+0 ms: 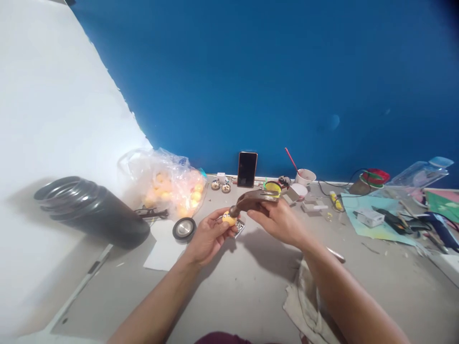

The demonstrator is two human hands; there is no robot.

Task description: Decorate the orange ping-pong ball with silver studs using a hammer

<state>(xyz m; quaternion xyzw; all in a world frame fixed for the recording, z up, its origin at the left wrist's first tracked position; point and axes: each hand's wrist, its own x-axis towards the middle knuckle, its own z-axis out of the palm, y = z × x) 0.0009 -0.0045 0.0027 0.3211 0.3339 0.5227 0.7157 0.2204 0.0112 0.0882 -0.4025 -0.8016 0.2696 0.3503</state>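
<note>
My left hand (209, 235) pinches a small yellow-orange ball (228, 219) between its fingertips above the grey table (251, 282). My right hand (278, 220) grips a brown tool (251, 201) that looks like a glue gun. The tool's dark tip touches the top of the ball. Both hands hover over the middle of the table, in front of a black phone (247, 169) standing against the blue wall.
A clear bag of orange balls (168, 184) and a black cylinder (89, 210) lie at left. A tape roll (184, 228) sits on white paper. Cups (304, 177), wires, tools and a plastic bottle (419, 174) clutter the right. A cloth (308, 306) lies under my right forearm.
</note>
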